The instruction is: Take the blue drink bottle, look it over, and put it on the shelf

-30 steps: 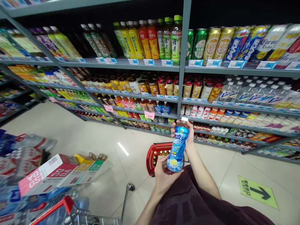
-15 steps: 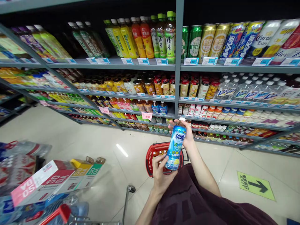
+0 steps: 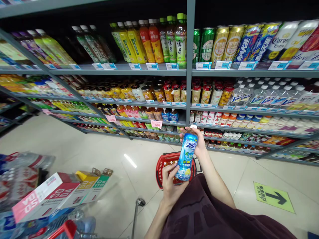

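A drink bottle (image 3: 187, 156) with a blue label, a lemon picture and a white cap is held up at a slant in front of my body. My right hand (image 3: 200, 144) wraps around its upper part just under the cap. Lower down, my left hand (image 3: 169, 181) grips the base, fingers and thumb on its sides. Below the bottle a red shopping basket (image 3: 159, 171) stands on the floor, partly covered by the bottle and my left hand. Several small bottles (image 3: 170, 163) with light caps lie inside it.
Shelves (image 3: 119, 69) of bottles, cans and jars run across the front, with two similar blue bottles (image 3: 169, 115) lower down. At left are soda cartons (image 3: 50, 192), packs of water and a cart with a metal bar (image 3: 136, 215). A green exit sign (image 3: 274, 196) marks the floor.
The view has shifted very slightly. Both hands keep the same hold on the bottle, which stays in place.
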`<state>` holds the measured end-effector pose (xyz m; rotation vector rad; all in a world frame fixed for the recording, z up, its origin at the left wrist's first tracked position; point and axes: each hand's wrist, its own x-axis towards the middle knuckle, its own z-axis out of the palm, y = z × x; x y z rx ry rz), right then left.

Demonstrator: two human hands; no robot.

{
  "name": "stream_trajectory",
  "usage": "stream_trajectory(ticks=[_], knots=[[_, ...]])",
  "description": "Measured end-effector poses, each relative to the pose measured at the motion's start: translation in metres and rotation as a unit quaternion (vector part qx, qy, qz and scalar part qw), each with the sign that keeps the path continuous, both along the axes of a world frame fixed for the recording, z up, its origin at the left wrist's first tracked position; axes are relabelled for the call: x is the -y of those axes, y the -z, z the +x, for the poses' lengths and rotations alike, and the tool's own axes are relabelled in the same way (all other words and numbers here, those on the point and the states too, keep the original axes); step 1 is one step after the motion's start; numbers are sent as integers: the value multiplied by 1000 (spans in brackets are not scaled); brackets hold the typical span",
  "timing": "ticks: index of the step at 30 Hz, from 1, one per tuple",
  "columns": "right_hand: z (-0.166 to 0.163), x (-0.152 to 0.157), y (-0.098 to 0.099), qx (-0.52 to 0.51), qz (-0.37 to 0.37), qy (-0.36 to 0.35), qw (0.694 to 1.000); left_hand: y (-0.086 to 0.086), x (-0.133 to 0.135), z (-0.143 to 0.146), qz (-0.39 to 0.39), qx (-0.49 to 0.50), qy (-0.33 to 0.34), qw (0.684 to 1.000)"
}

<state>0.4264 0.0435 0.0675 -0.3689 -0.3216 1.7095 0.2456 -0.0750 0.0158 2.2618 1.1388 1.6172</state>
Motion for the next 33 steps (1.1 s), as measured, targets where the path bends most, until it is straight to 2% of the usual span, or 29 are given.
stream_trajectory(ticks=[19, 33], knots=[[-1, 7, -1, 10, -20, -1, 1000, 3, 7, -2, -9, -7, -20, 1000], [2, 13, -1, 15, -3, 2, 1000, 0, 14, 1, -70, 34, -26, 997]])
